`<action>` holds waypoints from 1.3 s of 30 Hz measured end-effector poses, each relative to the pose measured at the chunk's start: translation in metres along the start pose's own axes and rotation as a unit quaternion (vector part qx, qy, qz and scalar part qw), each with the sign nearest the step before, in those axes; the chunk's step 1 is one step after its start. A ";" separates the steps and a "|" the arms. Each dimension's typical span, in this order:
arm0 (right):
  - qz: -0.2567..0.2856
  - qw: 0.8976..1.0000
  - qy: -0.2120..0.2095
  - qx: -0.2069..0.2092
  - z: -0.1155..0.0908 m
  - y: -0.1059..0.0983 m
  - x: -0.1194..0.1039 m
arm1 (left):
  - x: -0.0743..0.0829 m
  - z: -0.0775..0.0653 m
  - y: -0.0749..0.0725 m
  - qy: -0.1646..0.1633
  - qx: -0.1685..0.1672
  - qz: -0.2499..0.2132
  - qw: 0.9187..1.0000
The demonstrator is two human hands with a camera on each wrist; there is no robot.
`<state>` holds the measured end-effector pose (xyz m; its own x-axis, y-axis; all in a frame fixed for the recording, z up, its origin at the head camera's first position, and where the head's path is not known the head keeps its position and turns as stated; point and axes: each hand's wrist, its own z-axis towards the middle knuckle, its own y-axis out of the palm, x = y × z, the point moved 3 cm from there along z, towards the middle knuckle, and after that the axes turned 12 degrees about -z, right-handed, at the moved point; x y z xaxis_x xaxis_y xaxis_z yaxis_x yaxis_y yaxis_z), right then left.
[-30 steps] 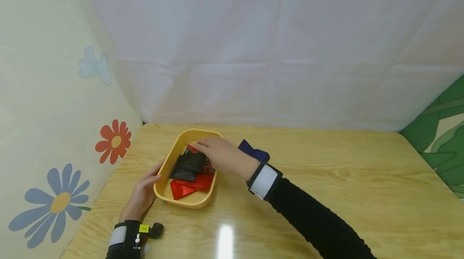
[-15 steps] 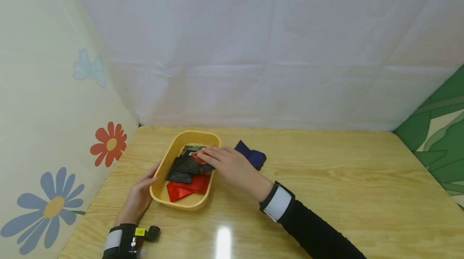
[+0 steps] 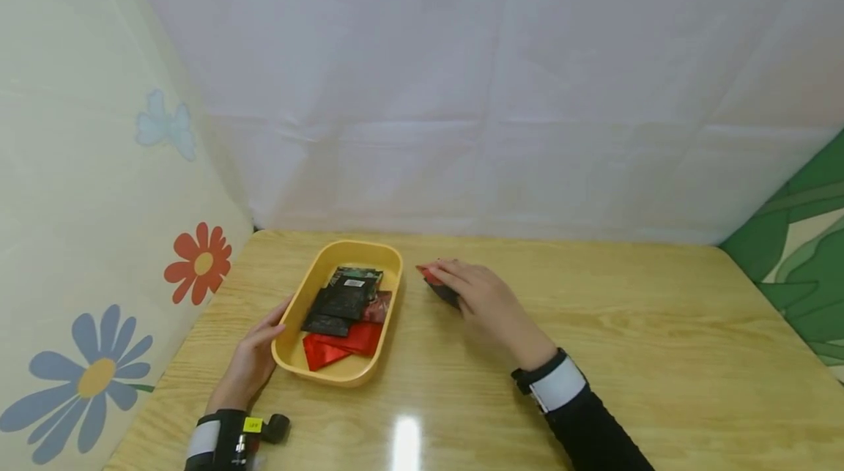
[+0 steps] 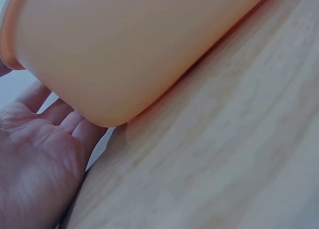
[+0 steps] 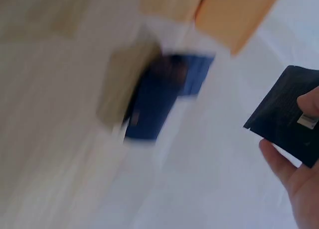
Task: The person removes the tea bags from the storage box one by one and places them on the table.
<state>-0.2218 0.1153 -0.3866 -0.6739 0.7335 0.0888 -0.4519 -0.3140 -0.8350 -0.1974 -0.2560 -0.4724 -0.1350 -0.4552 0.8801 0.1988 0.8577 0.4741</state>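
Observation:
A yellow plastic basket (image 3: 365, 376) stands on the table, holding several black sachets (image 3: 344, 301) and red sachets (image 3: 359, 339). My left hand (image 3: 253, 357) holds its left side, thumb at the rim and fingers against the outer wall (image 4: 109, 55). To the right of the basket, my right hand (image 3: 491, 310) pinches a black sachet (image 5: 284, 112) with a red end (image 3: 431, 273) and a small white label. The right wrist view shows dark blue packets (image 5: 159, 99), blurred, on the table; the right hand mostly hides them in the head view.
The wooden table (image 3: 626, 354) runs far to the right. A white cloth (image 3: 488, 90) hangs at its back edge, and a flower-patterned panel (image 3: 99, 236) stands on the left. Green leaf pattern (image 3: 798, 266) shows at the far right.
My right hand has drawn a black-and-red sachet out of the basket and carried it right, over the dark blue packets. The left hand stays at the basket's side.

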 end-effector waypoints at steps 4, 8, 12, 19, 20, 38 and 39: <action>-0.015 0.999 0.039 -0.008 -0.011 -0.010 0.024 | 0.000 -0.002 -0.001 0.000 -0.008 0.006 1.000; -0.008 0.996 0.079 -0.030 -0.016 -0.016 0.040 | 0.003 -0.004 -0.003 0.002 -0.009 0.011 1.000; -0.003 0.993 0.107 -0.057 -0.019 -0.017 0.049 | 0.007 -0.005 -0.005 0.000 -0.006 0.015 1.000; 0.036 0.982 0.154 -0.108 -0.027 -0.012 0.065 | 0.005 -0.003 0.000 0.001 -0.011 0.008 1.000; 0.036 0.981 0.156 -0.113 -0.029 -0.011 0.068 | 0.005 -0.003 0.001 0.001 -0.012 0.006 1.000; 0.036 0.952 0.203 -0.224 -0.050 0.009 0.079 | 0.003 -0.003 0.002 0.016 -0.038 0.002 0.999; 0.041 0.950 0.208 -0.230 -0.051 0.010 0.079 | 0.004 -0.003 0.002 0.014 -0.035 0.005 0.999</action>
<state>-0.2496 0.2007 -0.4153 -0.3629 0.9228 -0.1294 -0.0406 -0.1544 -0.9872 -0.1948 -0.2563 -0.4681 -0.1057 -0.4538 0.8848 0.2673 0.8441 0.4648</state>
